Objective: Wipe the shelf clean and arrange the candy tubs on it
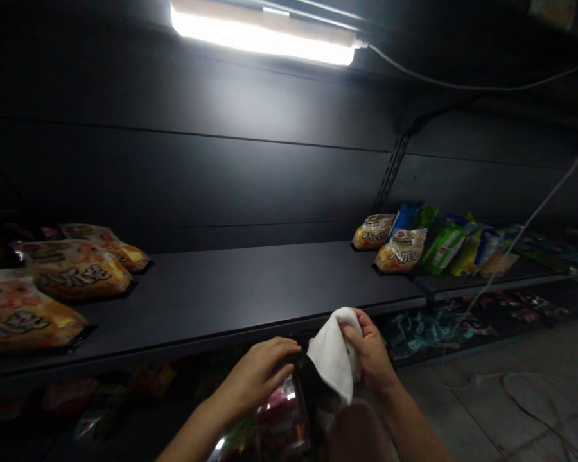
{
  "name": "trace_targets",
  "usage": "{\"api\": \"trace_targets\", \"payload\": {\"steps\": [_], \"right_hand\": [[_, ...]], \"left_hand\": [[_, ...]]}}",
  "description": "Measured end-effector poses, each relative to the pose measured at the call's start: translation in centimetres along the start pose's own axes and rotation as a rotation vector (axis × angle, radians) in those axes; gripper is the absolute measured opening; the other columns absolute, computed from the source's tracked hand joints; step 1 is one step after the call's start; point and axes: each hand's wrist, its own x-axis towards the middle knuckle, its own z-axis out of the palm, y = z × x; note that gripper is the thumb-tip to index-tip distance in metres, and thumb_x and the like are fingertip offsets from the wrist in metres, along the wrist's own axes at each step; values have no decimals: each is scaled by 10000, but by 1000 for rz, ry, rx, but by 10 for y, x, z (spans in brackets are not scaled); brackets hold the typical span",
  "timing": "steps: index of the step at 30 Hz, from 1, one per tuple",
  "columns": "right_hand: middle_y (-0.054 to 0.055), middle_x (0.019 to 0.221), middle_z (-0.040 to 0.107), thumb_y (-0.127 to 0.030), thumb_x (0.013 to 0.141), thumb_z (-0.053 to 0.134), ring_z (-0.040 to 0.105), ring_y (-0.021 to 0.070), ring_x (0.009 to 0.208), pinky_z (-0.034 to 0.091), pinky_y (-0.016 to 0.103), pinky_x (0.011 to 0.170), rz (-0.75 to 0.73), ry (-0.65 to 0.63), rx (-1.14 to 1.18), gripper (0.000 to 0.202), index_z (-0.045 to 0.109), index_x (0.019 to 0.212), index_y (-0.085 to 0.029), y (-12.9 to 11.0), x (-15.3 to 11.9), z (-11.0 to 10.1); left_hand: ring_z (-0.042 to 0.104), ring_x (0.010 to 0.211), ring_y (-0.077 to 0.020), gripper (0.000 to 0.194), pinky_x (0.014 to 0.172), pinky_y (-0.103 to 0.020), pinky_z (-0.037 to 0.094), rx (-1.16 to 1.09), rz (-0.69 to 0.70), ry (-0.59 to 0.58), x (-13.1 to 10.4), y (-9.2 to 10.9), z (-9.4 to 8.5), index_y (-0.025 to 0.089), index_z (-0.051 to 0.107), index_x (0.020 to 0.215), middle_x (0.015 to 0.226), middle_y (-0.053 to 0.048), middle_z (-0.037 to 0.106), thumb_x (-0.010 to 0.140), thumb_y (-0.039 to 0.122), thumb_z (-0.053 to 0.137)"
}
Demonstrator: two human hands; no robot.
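A white cloth [334, 356] hangs from the closed grip of the right hand [370, 351], pinched between thumb and fingers, at the front edge of a dark shelf [250, 276] whose middle stretch lies open. The left hand [264, 369] curls half open over a see-through container [285, 410] with reddish contents, though dim light leaves its hold there uncertain. Yellow bags [81, 269] flank the bare stretch at left, with more bags [401, 250] and green packets [443, 249] at right, where a white cord [534, 221] slants across.
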Motion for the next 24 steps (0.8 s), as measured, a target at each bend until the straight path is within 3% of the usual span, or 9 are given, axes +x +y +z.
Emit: {"api": "trace_targets", "payload": {"steps": [2,4,6,8,11,13,16,20,24], "right_hand": [[63,974,659,-409,798,673,616,235,864,507,343,792,-187,167,-312,303,626,1044,-239,-4,28,-28],[101,1092,628,-384,821,624,578,269,1039,448,381,962,-394,285,-660,287,658,1048,-213,-2,59,-58],[133,1187,595,-385,844,577,539,290,1136,400,412,1033,-467,250,-992,348,659,1114,-182,7,86,-82],[150,1274,573,-383,887,525,519,295,1187,388,423,1045,-442,125,-1277,410,619,1217,-160,22,106,-97],[139,1356,553,-331,955,431,481,288,1247,350,408,1068,-427,23,-1555,413,561,1307,-160,41,128,-101],[122,1369,555,-296,973,391,454,292,1272,334,402,1071,-423,33,-1652,407,545,1328,-169,43,145,-97],[124,1314,600,-286,972,402,474,298,1238,373,393,1001,-312,83,-1737,380,563,1304,-198,33,182,-89],[153,1113,684,-215,957,406,571,281,1084,414,367,887,-197,82,-1766,327,648,1175,-199,21,248,-80],[158,1083,700,-185,950,410,598,270,1060,425,332,867,-148,59,-1762,340,670,1169,-184,22,318,-74]], "left_hand": [[546,1190,-276,274,1113,-398,326,160,5,112,0,-14,-30,285,728,1065,1214,-78,668,795,309,684],[552,1201,-262,296,1112,-420,343,431,42,236,3,-33,-71,301,693,1126,1249,-58,653,848,357,610],[545,1225,-258,338,1112,-446,355,679,105,305,4,-51,-116,288,653,1182,1305,-56,619,877,393,549],[546,1228,-263,373,1088,-464,388,905,126,387,4,-66,-157,269,631,1200,1328,-69,599,892,435,502],[535,1240,-277,418,1072,-489,401,1162,124,462,1,-85,-198,266,602,1234,1361,-80,570,897,470,463],[513,1265,-285,428,1082,-501,389,1259,126,502,1,-95,-211,259,599,1234,1367,-86,560,899,472,438],[495,1287,-294,427,1075,-505,402,1321,77,554,2,-105,-215,261,609,1212,1366,-84,559,893,482,432],[528,1256,-298,408,1056,-518,427,1316,17,550,3,-111,-216,287,644,1149,1328,-69,595,880,514,439],[549,1238,-294,413,1065,-523,428,1299,8,530,1,-121,-224,298,655,1143,1325,-54,604,873,533,448]]}}
